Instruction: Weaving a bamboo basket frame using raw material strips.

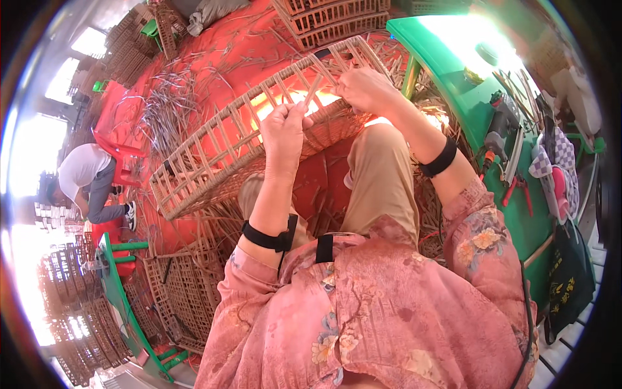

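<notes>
Weaving looks well advanced on the wicker basket (327, 129), which sits at the person's knees near the left edge of the green desk (447, 83): rim and uprights are in place, one side closely woven. The left hand's (284, 126) grip pinches a flat pale strip (315, 87), seemingly not yet fastened; the right hand (369, 89) bunches at the slats, its hold unclear.

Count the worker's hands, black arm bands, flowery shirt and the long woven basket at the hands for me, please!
Hands: 2 (left hand, right hand)
Black arm bands: 2
Flowery shirt: 1
Long woven basket: 1
Total: 6
</notes>
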A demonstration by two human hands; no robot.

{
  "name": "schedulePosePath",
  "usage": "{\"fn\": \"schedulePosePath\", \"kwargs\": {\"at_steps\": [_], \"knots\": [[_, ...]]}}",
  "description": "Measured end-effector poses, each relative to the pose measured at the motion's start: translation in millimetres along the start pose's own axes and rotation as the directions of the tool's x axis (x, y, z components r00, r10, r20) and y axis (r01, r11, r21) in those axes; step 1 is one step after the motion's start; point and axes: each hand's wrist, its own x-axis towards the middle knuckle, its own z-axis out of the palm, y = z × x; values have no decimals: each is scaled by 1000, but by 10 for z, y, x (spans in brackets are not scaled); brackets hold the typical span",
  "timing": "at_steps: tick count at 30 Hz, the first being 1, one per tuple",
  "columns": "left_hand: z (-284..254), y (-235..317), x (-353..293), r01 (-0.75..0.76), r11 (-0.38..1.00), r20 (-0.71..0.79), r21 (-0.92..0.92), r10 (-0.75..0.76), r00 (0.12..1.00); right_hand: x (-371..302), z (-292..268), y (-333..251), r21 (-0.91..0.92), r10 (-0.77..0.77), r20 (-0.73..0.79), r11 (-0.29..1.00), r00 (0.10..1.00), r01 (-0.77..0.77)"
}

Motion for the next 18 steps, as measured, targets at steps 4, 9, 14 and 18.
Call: {"fn": "schedulePosePath", "kwargs": {"at_steps": [4, 9, 14, 18], "knots": [[-126, 20, -84, -38, 987, -49, 156, 46, 998, -241, 14, -178, 36, -26, -10, 999, 1000, 26], [-207, 187, -356, 1, 860, -28, 510, 15, 999, -861, 261, -434, 133, -185, -104, 971, 977, 198], [-457, 30, -510, 89, 956, 159, 279, -137, 978, -1148, 264, -895, 472, 75, 307, 854, 949, -220], [-683, 7, -635, 148, 971, 273, 188, -196, 942, -1234, 454, -900, 301, 69, -13, 952, 998, -61]]}}
